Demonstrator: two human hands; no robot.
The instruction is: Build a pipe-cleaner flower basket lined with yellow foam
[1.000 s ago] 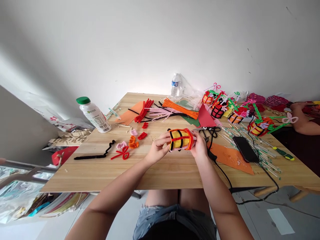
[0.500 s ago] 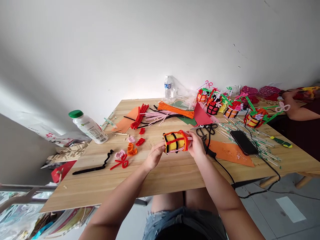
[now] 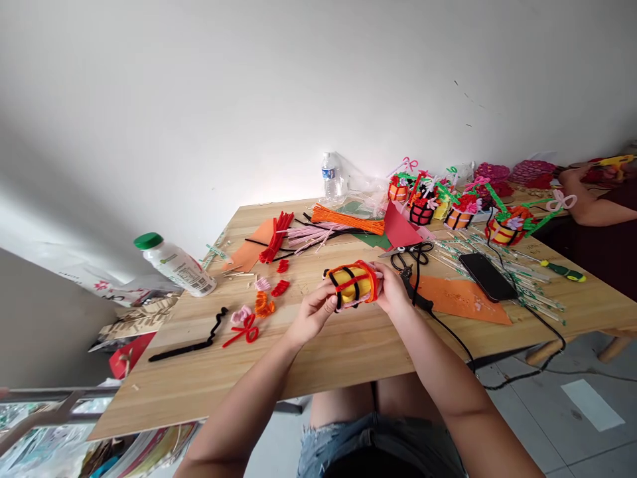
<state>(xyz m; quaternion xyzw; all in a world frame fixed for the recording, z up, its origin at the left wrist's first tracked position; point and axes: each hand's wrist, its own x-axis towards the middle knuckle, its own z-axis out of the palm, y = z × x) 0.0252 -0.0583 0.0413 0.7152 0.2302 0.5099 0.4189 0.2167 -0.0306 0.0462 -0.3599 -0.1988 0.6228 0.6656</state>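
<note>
Above the table's front part, a small yellow basket lies on its side between my hands. Black and red pipe cleaners cross its wall, and an orange-red and pink rim runs round its right end. My left hand grips the left end, thumb in front. Round the rim end, my right hand is closed, its fingertips partly hidden behind the basket. To the left lie a red pipe-cleaner bow, an orange coil, pink coils and a bent black pipe cleaner.
Scissors and a black-handled, corded tool lie right of my hands, near a phone. Finished flower baskets stand at the back right. A white bottle stands left. Another person's arm reaches in at far right.
The basket has tilted slightly, its left end lower. My left hand has shifted a little right and its thumb now presses the lower left edge. The camera view has turned slightly.
</note>
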